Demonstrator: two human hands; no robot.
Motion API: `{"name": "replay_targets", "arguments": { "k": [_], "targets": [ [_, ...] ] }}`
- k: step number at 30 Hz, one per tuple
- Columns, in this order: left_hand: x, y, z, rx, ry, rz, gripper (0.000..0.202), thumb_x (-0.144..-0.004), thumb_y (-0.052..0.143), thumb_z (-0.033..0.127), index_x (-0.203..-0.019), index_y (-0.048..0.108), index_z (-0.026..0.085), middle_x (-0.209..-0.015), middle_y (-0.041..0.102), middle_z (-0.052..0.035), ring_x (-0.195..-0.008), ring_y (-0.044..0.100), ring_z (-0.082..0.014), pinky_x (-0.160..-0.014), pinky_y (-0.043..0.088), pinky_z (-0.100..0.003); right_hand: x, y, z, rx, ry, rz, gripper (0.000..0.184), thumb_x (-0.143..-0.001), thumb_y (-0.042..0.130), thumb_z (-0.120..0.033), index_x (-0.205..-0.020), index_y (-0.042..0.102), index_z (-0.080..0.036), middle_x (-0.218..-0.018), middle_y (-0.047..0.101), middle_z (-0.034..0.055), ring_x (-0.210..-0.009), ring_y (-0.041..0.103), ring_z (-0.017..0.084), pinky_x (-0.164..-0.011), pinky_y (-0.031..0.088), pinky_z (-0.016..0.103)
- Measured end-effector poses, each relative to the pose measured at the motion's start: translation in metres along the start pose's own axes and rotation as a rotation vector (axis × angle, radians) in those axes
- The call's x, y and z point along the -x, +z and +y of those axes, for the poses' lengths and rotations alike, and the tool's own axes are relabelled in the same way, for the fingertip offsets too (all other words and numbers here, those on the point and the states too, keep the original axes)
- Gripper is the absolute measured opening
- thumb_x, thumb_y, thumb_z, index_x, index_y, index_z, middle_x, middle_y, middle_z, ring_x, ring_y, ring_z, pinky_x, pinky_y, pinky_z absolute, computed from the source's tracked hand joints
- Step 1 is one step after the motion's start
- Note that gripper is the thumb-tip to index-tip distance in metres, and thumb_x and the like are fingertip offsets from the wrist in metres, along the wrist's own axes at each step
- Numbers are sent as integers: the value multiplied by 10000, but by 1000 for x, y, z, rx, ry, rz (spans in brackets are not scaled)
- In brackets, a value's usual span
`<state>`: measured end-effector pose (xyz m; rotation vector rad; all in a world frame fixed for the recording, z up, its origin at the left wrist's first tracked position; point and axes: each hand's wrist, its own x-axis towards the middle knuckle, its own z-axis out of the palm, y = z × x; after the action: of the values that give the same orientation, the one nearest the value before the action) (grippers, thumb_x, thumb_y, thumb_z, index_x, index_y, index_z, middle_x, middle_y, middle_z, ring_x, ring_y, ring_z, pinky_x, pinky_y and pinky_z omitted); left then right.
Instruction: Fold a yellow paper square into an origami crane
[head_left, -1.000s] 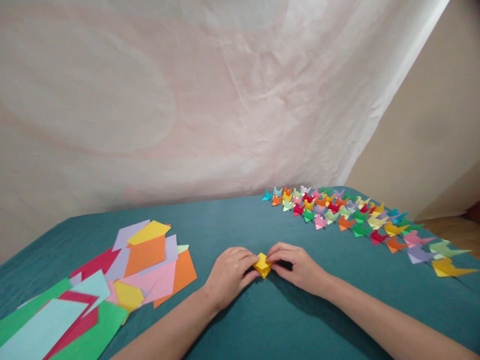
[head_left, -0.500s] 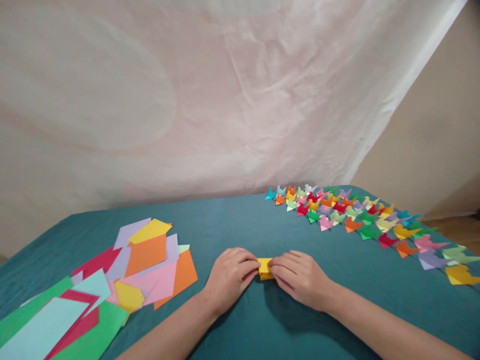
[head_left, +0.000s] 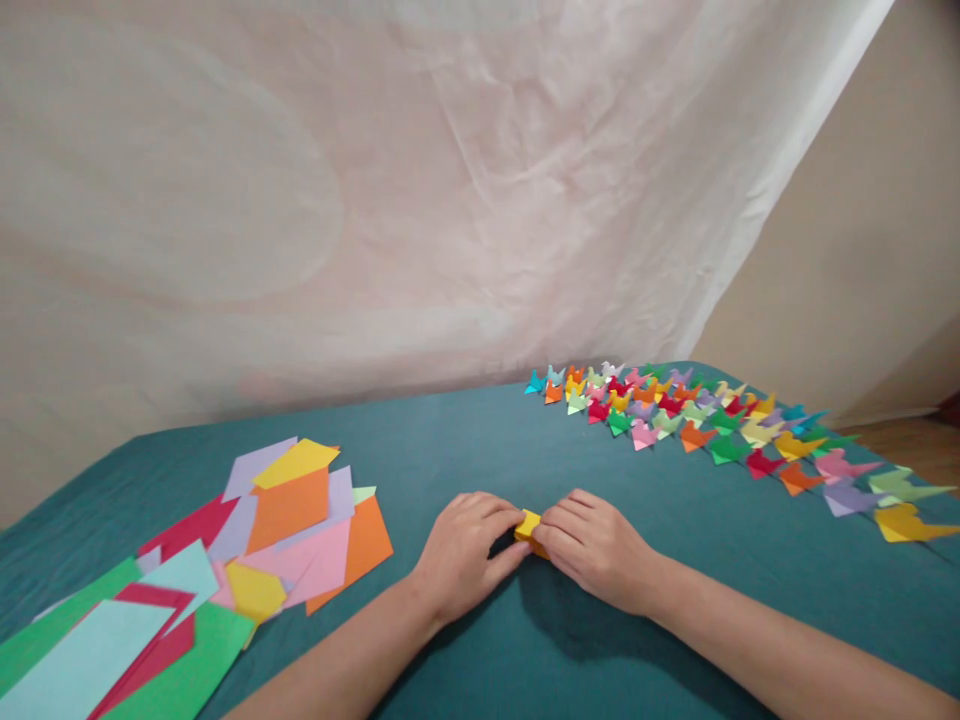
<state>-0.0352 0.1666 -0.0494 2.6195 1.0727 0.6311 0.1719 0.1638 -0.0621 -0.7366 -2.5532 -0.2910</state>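
A small folded yellow paper point(head_left: 528, 526) is held between my two hands, low over the middle of the teal cloth. My left hand point(head_left: 469, 545) pinches its left end, with the thumb below and the fingers above. The fingers of my right hand point(head_left: 592, 548) close round its right end and cover much of it. The paper sits at a slant, and its lower right part is hidden behind the right fingers.
Loose coloured paper sheets point(head_left: 292, 510) lie overlapping on the left of the teal tablecloth point(head_left: 442, 440). Rows of folded paper birds point(head_left: 697, 435) stand on the right. A pale fabric sheet point(head_left: 405, 200) hangs behind the table.
The yellow paper has turned from level to slanted, and less of it shows. My left thumb has shifted under its left end. The view has tilted slightly.
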Motion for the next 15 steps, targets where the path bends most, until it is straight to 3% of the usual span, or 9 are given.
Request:
{"name": "replay_targets", "arguments": {
  "k": [7, 15],
  "targets": [
    [-1, 4, -7, -6, 4, -7, 194, -879, 533, 281, -1047, 616, 232, -1029, 656, -26, -949, 572, -187, -836, 441, -321, 2, 4, 3, -73, 99, -60, 118, -896, 472, -192, -887, 588, -177, -815, 597, 41, -741, 516, 157, -663, 315, 304],
    [-2, 3, -6, -20, 33, -27, 183, -894, 507, 266, -1000, 655, 252, -1014, 647, -20, -941, 562, -188, -832, 440, -326, 3, -1, 6, -135, 104, -121, 132, -858, 511, -181, -926, 624, -192, -851, 598, 51, -769, 514, 167, -686, 332, 311]
  ]
}}
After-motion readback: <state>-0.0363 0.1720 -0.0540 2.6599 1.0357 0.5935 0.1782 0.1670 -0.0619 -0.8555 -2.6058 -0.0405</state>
